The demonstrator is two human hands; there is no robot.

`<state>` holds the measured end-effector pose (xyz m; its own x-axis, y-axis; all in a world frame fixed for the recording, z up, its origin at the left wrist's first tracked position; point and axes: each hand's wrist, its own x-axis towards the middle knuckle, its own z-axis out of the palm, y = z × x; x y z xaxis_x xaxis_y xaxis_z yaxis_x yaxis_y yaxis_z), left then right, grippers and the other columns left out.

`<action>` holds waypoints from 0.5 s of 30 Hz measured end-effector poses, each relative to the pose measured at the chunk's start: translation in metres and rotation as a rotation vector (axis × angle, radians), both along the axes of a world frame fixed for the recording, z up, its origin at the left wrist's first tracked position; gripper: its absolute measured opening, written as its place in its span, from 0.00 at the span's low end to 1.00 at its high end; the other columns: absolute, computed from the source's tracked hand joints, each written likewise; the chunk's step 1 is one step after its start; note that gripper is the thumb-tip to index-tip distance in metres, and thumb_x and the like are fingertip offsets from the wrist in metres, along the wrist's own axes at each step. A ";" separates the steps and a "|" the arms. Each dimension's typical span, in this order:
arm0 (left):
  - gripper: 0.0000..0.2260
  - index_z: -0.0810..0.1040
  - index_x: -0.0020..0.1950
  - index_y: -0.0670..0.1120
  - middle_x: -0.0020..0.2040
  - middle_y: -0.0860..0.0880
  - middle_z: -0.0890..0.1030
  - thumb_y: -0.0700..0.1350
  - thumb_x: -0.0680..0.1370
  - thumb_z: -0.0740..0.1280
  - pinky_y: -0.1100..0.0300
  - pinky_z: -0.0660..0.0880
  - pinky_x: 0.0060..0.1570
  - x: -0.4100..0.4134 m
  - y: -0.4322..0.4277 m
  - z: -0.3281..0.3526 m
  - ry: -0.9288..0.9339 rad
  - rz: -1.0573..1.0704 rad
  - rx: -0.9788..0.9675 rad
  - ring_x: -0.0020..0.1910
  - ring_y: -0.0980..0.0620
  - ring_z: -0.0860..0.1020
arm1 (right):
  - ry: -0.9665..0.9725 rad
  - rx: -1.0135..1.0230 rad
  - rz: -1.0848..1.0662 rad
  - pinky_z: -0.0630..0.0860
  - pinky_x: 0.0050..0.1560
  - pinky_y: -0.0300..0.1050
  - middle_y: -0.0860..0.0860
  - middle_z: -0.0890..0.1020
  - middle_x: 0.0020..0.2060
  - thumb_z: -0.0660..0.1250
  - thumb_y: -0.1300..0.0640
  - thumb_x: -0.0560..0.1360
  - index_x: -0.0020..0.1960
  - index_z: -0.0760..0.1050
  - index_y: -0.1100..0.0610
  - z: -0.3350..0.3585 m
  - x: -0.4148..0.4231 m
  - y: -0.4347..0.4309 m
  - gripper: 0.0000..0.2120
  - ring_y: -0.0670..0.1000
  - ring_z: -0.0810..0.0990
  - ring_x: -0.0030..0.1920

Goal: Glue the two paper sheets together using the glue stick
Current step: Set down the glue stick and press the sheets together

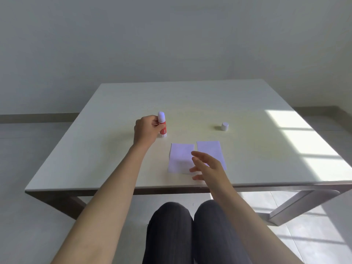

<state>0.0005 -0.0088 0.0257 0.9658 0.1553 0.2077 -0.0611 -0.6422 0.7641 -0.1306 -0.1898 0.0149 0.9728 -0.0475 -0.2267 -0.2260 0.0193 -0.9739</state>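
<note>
Two small white paper sheets lie side by side near the table's front edge, the left sheet and the right sheet. A red glue stick with its white glue tip exposed stands upright on the table, left of and behind the sheets. My left hand is shut on the glue stick's body. Its white cap sits apart on the table, behind and to the right of the sheets. My right hand hovers with fingers spread over the near edges of both sheets, covering part of the right one.
The pale table has its front edge close to my knees. A bright sunlight patch falls on its right side. Metal table legs show below at right. A plain wall stands behind the table.
</note>
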 end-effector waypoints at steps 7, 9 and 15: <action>0.08 0.81 0.33 0.47 0.33 0.53 0.85 0.48 0.69 0.66 0.60 0.69 0.35 0.002 0.005 -0.008 0.013 0.009 0.021 0.39 0.55 0.80 | -0.361 -0.842 0.192 0.72 0.54 0.41 0.50 0.73 0.64 0.63 0.52 0.78 0.67 0.72 0.54 -0.023 -0.005 0.013 0.19 0.50 0.72 0.59; 0.07 0.80 0.32 0.48 0.34 0.54 0.85 0.47 0.69 0.66 0.61 0.68 0.34 0.002 0.007 -0.009 0.014 -0.017 0.031 0.39 0.55 0.80 | -0.473 -1.154 0.310 0.71 0.58 0.48 0.51 0.71 0.68 0.63 0.43 0.75 0.69 0.69 0.56 -0.029 -0.010 0.019 0.27 0.56 0.68 0.66; 0.31 0.70 0.70 0.49 0.67 0.51 0.76 0.52 0.69 0.74 0.62 0.69 0.57 -0.001 0.013 -0.015 0.143 -0.074 0.054 0.69 0.52 0.71 | -0.800 -1.477 0.297 0.77 0.39 0.42 0.48 0.82 0.39 0.78 0.49 0.57 0.39 0.80 0.54 -0.036 -0.021 0.028 0.15 0.53 0.82 0.43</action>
